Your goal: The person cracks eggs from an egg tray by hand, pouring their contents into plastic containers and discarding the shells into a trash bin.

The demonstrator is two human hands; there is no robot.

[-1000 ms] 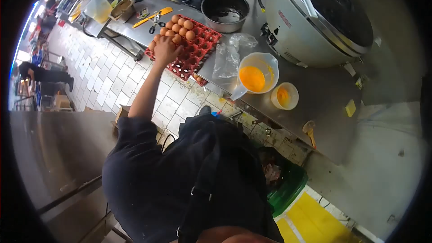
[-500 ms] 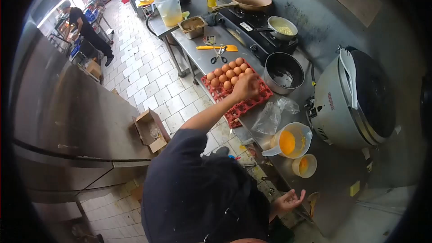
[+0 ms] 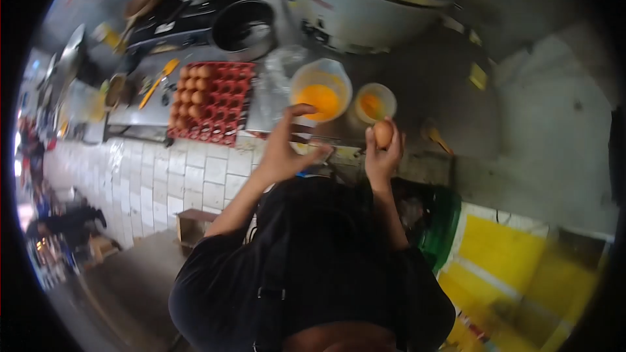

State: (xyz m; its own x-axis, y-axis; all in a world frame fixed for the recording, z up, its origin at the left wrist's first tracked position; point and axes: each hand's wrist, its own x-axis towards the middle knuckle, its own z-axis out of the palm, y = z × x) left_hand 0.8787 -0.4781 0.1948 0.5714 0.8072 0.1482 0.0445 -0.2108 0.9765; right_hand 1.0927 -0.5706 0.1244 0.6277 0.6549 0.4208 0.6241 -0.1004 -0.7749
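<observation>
A brown egg (image 3: pixel 383 133) is held upright in the fingers of my right hand (image 3: pixel 385 156), just in front of a small plastic cup (image 3: pixel 390 105) with some orange yolk in it. My left hand (image 3: pixel 282 153) has its fingers spread and nothing in them. It hovers at the counter edge, near a clear jug (image 3: pixel 342 77) that contains beaten egg (image 3: pixel 319 101). Left of the jug lies a red egg tray (image 3: pixel 225 101). Brown eggs (image 3: pixel 193 94) fill its left part, and bare cups show on its right.
A crumpled plastic bag (image 3: pixel 279 68) lies between tray and jug. Behind are a dark pot (image 3: pixel 228 42), a stove with pans and a large rice cooker (image 3: pixel 355 16). A spoon (image 3: pixel 438 138) rests at right. Below the counter stands a green bin (image 3: pixel 447 225).
My view has swung to the right. My left hand has come back from the egg tray and is spread near the jug. My right hand, earlier without an egg, now holds one.
</observation>
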